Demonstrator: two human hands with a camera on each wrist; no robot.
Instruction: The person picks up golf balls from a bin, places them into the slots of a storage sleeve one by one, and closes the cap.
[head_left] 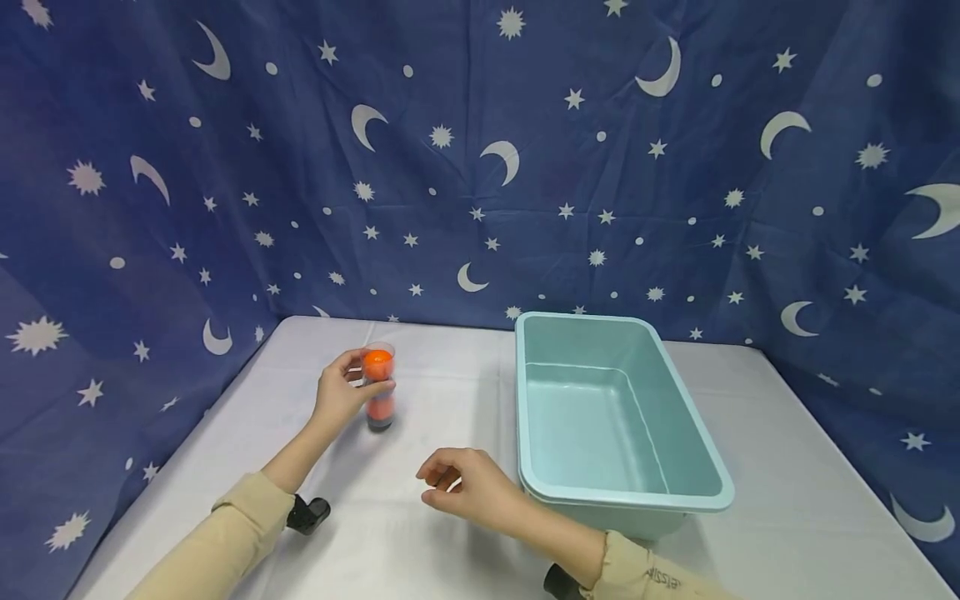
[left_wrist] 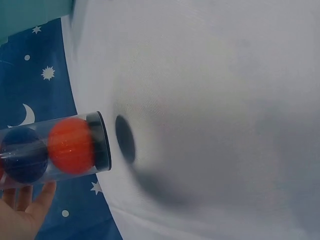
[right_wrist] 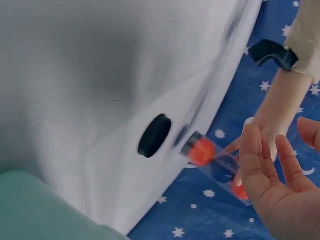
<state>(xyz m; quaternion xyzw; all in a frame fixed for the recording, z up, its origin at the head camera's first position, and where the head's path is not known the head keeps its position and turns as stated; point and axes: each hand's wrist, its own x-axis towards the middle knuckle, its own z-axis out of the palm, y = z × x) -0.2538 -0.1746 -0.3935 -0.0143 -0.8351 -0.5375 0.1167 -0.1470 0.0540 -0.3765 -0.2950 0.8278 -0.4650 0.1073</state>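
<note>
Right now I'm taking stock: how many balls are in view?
3, all in the clear tube: a bottom orange ball, a middle blue ball and a top orange ball.

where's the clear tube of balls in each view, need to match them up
Head: the clear tube of balls is left of centre, below the middle, gripped by the left hand.
Left wrist: at the left edge, below mid-height, cut off by the frame.
Right wrist: right of centre, lower half, left of the right hand.
Shared landmark: the teal bin, top left corner in left wrist, bottom left in right wrist.
</note>
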